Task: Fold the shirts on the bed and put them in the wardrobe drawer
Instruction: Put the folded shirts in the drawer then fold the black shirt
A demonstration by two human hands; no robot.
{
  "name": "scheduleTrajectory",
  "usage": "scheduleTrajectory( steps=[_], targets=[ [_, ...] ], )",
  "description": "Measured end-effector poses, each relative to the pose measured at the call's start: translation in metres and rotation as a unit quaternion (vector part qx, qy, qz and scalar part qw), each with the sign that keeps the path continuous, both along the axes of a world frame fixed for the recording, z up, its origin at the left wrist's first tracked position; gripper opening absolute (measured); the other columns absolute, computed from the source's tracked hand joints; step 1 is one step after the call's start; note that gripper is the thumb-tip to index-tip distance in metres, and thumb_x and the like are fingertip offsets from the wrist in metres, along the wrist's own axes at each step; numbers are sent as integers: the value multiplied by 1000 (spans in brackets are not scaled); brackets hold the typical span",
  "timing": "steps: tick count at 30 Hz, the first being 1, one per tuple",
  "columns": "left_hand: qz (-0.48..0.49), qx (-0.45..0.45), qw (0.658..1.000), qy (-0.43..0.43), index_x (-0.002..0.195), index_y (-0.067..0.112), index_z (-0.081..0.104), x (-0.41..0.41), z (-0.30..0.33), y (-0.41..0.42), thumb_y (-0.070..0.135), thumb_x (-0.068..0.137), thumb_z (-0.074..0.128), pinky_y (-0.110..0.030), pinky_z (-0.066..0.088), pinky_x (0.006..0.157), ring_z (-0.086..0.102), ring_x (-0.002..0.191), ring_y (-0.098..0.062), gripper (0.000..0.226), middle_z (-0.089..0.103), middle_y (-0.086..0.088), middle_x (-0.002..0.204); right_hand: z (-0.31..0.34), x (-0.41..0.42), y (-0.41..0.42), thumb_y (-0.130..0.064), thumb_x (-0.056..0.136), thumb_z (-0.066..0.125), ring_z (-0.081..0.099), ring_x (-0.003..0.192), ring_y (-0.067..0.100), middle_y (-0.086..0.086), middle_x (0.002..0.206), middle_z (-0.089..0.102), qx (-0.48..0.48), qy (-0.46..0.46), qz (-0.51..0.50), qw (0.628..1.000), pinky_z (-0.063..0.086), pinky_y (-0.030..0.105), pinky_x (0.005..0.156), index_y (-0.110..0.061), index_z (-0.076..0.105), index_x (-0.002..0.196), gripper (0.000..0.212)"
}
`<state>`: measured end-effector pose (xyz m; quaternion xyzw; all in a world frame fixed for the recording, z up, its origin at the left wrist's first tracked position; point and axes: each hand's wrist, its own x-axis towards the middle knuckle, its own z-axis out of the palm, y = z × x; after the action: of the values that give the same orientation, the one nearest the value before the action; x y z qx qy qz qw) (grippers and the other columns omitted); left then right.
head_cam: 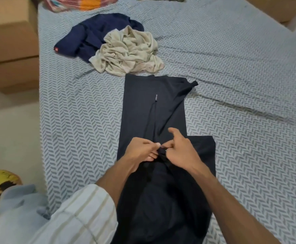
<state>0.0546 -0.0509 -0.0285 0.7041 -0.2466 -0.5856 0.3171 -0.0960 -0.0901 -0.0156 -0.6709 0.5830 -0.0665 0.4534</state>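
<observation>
Nearest the camera, at six o'clock, a cream striped sleeve [76, 215] covers the person's left upper arm, and beside it at seven o'clock lie a pale blue-grey cloth [20, 198] and a yellow and black object [1, 181] on the floor. Both forearms reach forward to the middle of one long black shirt [152, 110], already folded lengthwise into a narrow strip on the blue-and-white herringbone bedsheet [240, 120]. The left hand [140, 152] and the right hand [180, 150] meet over a small bunch of the black fabric, each pinching it between thumb and fingers; the right index finger sticks out toward twelve o'clock. Beyond the black shirt's far edge, at eleven o'clock, sit two unfolded shirts touching each other: one crumpled beige shirt [128, 55] and, partly under it, one navy blue shirt [94, 34] with a small red tag. Farther still, at the top edge, a pink and orange striped cloth [80, 2] shows. Tan cardboard boxes [8, 43] stand at nine o'clock beside the bed.
</observation>
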Motion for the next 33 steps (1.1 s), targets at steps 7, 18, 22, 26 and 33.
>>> scheduleTrajectory(
  steps=[7, 18, 22, 26, 33],
  targets=[
    [-3, 56, 997, -50, 80, 1, 74, -4, -5, -15, 5, 76, 69, -33, 63, 66, 75, 63, -20, 8, 74, -11, 68, -27, 14, -96, -7, 88, 55, 70, 73, 18, 10, 86, 68, 34, -105, -171, 979, 63, 38, 69, -12, 66, 89, 12],
    [-110, 102, 989, -8, 68, 4, 53, 19, -5, -29, 6, 71, 57, -21, 24, 43, 35, 37, -15, 5, 74, -13, 68, -28, 38, -256, -31, 87, 58, 65, 107, 24, 5, 118, 68, -136, 49, -321, 936, 52, 26, 85, -12, 65, 116, 36],
    [-133, 115, 984, 16, 73, 5, 53, 25, -8, -34, 7, 71, 55, -21, 21, 43, 33, 36, -14, 3, 76, -14, 73, -20, 57, -284, -26, 95, 50, 65, 105, 19, 5, 112, 70, -251, 71, -286, 922, 47, 24, 81, -10, 67, 105, 25],
    [-134, 120, 983, 23, 65, 8, 46, 25, -9, -35, 4, 70, 53, -21, 18, 43, 34, 37, -15, 9, 75, -16, 74, -19, 101, -289, -27, 89, 60, 64, 84, 13, -2, 90, 66, -245, 27, -248, 937, 54, 26, 75, -16, 63, 88, 11],
    [-136, 123, 983, 31, 63, 14, 36, 27, -9, -37, 1, 69, 48, -23, 16, 44, 37, 33, -13, 20, 74, -20, 72, -46, 135, -279, -23, 77, 61, 66, 58, 10, -2, 70, 67, -107, -79, -188, 973, 56, 23, 56, -12, 67, 74, 13]
  ],
)
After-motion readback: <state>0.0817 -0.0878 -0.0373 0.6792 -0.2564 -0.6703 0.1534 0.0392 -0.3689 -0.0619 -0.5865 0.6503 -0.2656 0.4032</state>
